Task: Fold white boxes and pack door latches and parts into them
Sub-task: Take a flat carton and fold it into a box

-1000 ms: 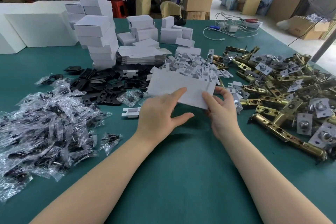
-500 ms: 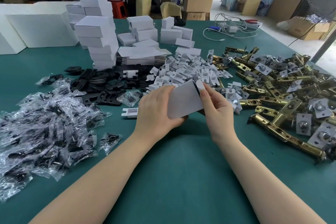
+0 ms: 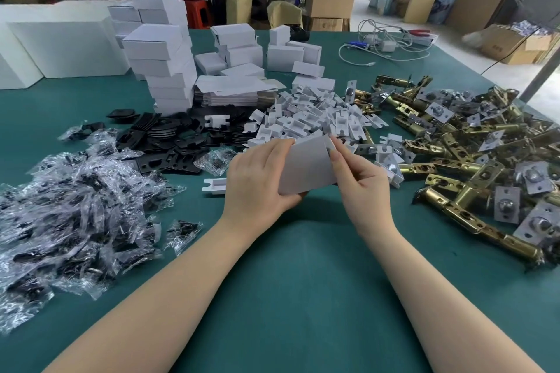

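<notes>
A white box, partly folded, is held up over the green table in the middle of the view. My left hand grips its left side, fingers curled behind it and thumb under its lower edge. My right hand pinches the flap at the box's upper right corner. Brass door latches lie heaped to the right. White plastic inserts are piled just beyond my hands. Bagged black parts spread over the left.
Stacks of folded white boxes rise at the back left, with flat box blanks beside them. Black plates lie left of the inserts. A single white insert sits by my left hand. Cables lie at the far right.
The flat box blank has been squeezed into a box shape and raised. My left hand closed round its left side, and my right hand moved up to the top right flap.
</notes>
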A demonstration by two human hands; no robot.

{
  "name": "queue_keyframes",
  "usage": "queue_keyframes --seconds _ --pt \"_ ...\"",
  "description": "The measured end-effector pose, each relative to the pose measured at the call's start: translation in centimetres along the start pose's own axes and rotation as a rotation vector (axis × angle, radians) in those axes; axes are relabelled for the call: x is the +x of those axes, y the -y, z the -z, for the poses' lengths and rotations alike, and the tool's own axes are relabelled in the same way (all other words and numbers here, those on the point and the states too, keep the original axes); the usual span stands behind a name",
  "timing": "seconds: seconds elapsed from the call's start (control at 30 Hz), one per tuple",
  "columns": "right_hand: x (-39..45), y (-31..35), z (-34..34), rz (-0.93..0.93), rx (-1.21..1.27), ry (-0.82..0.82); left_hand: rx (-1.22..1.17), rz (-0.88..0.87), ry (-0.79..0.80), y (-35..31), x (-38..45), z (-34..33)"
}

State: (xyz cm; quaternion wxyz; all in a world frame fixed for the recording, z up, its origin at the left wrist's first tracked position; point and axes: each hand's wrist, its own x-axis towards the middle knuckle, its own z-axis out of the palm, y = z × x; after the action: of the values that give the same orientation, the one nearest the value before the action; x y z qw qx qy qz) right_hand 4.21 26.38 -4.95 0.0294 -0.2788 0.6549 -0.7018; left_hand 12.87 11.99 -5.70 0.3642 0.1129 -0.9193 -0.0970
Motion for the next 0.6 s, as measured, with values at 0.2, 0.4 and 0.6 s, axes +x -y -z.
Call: queue_keyframes --seconds 0.2,0.4,0.6 --pt "-0.3 -0.1 -0.1 0.084 -0.139 0.184 -0.018 0.032 -0.013 0.2 0.0 0.1" --pt "-0.2 -0.9 0.3 0.039 -0.258 0.453 0.003 0.041 0.029 1.0 0.0 0.2" --pt "-0.4 -0.7 -0.3 0.040 -0.207 0.308 -0.035 0.078 0.024 1.0 0.0 -0.1"
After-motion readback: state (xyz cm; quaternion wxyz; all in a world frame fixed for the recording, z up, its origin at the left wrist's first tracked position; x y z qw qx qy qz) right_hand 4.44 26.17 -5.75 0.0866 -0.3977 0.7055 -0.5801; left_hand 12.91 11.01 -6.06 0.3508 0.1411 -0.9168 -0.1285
